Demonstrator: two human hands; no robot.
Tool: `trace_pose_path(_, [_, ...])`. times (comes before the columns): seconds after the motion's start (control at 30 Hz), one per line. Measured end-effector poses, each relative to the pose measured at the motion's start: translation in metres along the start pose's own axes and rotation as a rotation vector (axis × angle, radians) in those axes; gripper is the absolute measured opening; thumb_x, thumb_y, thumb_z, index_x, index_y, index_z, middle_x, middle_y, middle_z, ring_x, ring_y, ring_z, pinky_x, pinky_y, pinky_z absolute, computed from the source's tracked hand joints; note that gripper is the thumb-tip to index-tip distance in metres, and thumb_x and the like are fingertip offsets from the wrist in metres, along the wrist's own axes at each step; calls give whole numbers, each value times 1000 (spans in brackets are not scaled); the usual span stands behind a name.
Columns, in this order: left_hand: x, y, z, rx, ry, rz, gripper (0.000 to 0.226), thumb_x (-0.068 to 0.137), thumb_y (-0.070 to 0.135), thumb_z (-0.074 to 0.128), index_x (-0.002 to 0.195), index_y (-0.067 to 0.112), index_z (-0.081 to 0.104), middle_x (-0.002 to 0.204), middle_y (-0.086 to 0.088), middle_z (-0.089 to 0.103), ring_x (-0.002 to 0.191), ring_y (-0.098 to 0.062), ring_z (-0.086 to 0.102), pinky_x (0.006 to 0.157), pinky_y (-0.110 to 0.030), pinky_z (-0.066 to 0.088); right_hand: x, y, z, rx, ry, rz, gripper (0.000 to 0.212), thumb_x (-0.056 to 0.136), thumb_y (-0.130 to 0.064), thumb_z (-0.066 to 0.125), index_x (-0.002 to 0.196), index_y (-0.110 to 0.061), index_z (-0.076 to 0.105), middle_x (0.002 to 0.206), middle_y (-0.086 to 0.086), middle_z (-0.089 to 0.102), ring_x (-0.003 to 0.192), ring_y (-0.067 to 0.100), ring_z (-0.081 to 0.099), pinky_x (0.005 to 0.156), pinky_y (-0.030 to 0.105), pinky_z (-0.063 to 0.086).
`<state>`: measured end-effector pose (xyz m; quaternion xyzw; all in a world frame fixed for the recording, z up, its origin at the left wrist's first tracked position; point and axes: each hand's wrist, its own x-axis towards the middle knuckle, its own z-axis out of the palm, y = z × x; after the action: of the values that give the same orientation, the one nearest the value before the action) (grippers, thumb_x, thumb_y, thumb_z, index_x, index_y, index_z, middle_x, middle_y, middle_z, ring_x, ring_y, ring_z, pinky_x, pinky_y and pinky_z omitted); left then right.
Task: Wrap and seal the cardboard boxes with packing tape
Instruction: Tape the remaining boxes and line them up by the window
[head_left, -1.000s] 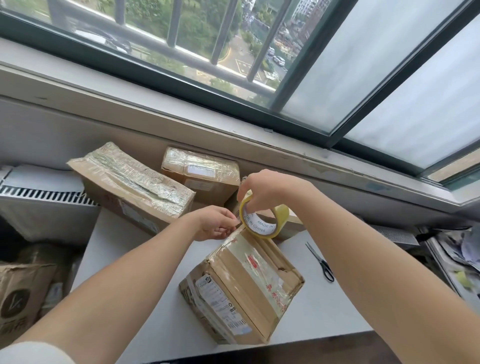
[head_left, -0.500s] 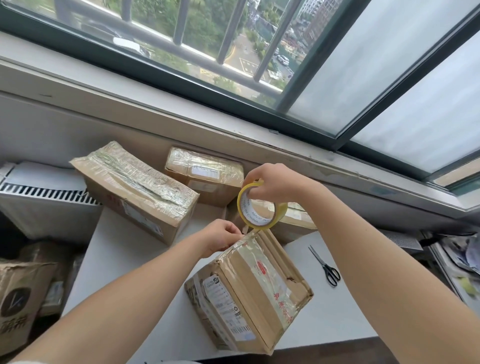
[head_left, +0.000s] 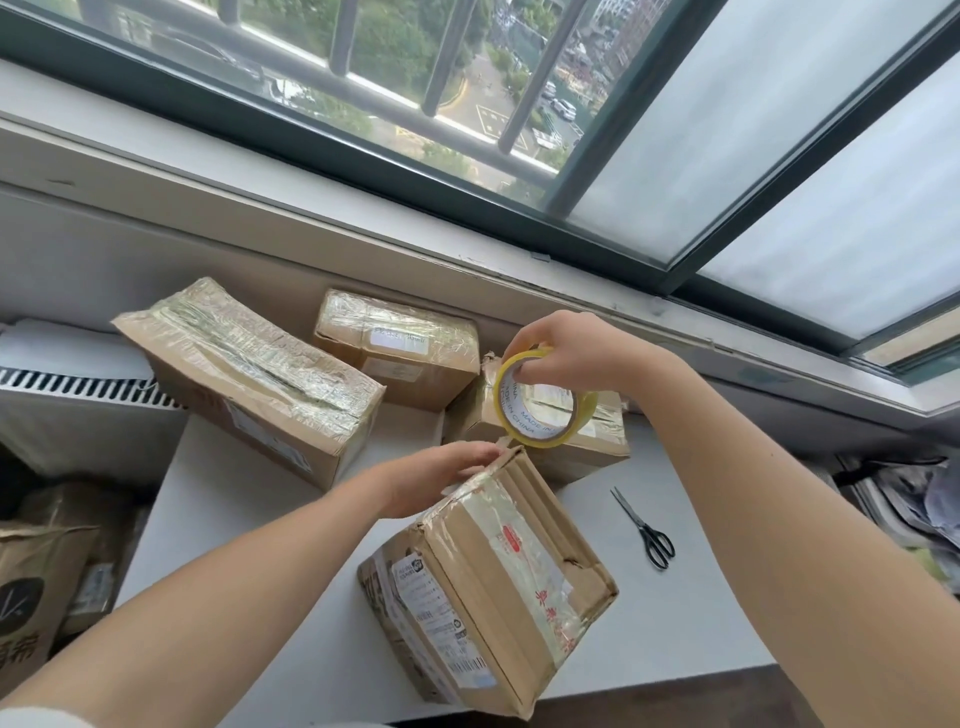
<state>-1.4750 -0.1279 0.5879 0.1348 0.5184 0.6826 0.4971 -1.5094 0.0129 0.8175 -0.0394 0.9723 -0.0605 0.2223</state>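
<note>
The right grip (head_left: 566, 353) pinches the tape roll (head_left: 540, 402) just above the far edge of the box (head_left: 498, 571) on the counter (head_left: 701, 613). The left grip (head_left: 441, 478) lies flat, pressing there. If that press slips, pulling the roll could peel the start loose or wrinkle it.

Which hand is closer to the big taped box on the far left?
Left. The left hand lies just right of the big taped box, on the front box; the right hand holds the tape roll farther right.
</note>
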Motion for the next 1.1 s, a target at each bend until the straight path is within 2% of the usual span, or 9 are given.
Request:
trace_pose_path(0.1, [2,5,6,147,-104,-51,53,99,55,59,148,43,44,145,19,53,128,2,54,112,-27,40,-1,3,-4,52,24,-14,18,90,-35,67,106,-37,75,99,-12,73,95,11,67,86,38,59])
trace_pose_path(0.17, [4,5,8,195,-164,-62,62,89,59,67,146,47,45,143,16,56,129,-2,55,114,-34,37,-2,4,-6,71,29,-20,19,91,-33,67,108,-35,75,101,-12,72,96,11,67,85,37,59])
trace_pose_path(0.3, [3,13,20,341,-132,-11,49,85,47,64,130,31,54,117,11,63,110,-6,60,102,-26,43,-6,7,-7,90,39,-28,20,92,-33,67,109,-35,75,101,-13,73,96,11,67,84,35,58])
trace_pose_path(0.43, [0,13,29,484,-96,37,42,83,44,58,106,10,48,94,0,45,87,-15,45,84,-34,40,-14,11,-6,113,39,-32,20,91,-32,67,109,-37,75,101,-13,73,95,8,67,86,35,58])
trace_pose_path(0.6, [-10,-3,40,499,-19,81,45,80,53,58,94,14,40,89,2,41,83,-17,40,81,-39,34,-20,13,-2,137,37,-80,20,90,-33,68,108,-38,75,101,-15,72,97,7,66,88,35,57])
trace_pose_path(0.73, [-16,-7,54,496,-34,71,44,92,56,66,90,20,41,85,9,40,75,-9,41,75,-29,36,-19,12,-1,141,27,-159,21,91,-32,68,110,-37,75,103,-19,71,99,3,64,87,30,53])
trace_pose_path(0.87, [-17,-11,78,388,76,113,48,86,49,68,94,6,46,89,-2,44,81,-16,45,77,-32,36,-18,16,-4,132,26,-260,21,91,-33,68,110,-38,74,101,-20,70,95,0,63,81,26,50])
trace_pose_path(0.97, [-13,-11,96,279,184,134,37,82,44,67,95,15,48,90,-4,41,85,-20,42,80,-39,34,-20,24,-7,118,31,-323,22,90,-34,68,111,-39,73,103,-18,70,96,2,64,86,31,54])
trace_pose_path(1.1, [0,-7,111,289,345,120,41,77,50,66,96,20,47,92,-3,42,86,-21,40,81,-43,32,-24,34,-12,112,43,-400,21,90,-35,68,109,-40,73,104,-15,72,95,5,66,91,36,57])
